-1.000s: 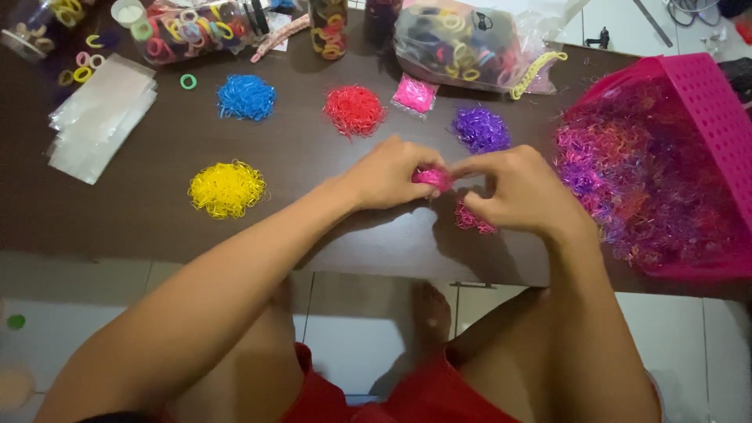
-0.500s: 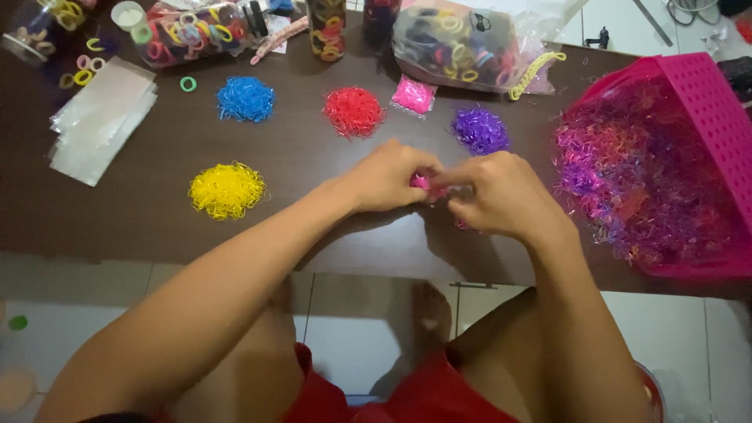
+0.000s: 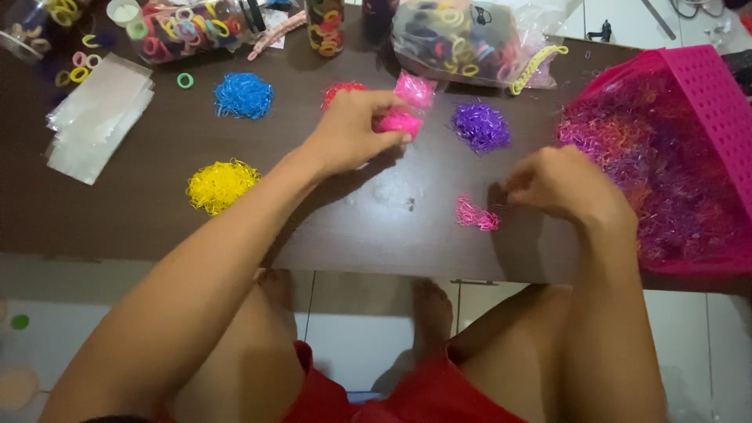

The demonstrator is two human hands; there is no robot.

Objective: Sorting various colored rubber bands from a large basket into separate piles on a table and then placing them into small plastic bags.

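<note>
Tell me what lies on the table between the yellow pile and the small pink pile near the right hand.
In the head view, only the left forearm crosses between the yellow pile and small pink pile; otherwise bare table.

We saw 1 stack of flat clear plastic sleeves (image 3: 98, 117) lying at the table's left edge. A bulging clear bag (image 3: 462, 39) of mixed hair ties lay at the far side, right of centre. A clear jar (image 3: 188, 27) of coloured ties lay tipped at the far left, and 1 upright tube (image 3: 325, 23) of ties stood beside it. No signs or screens showed.
</note>
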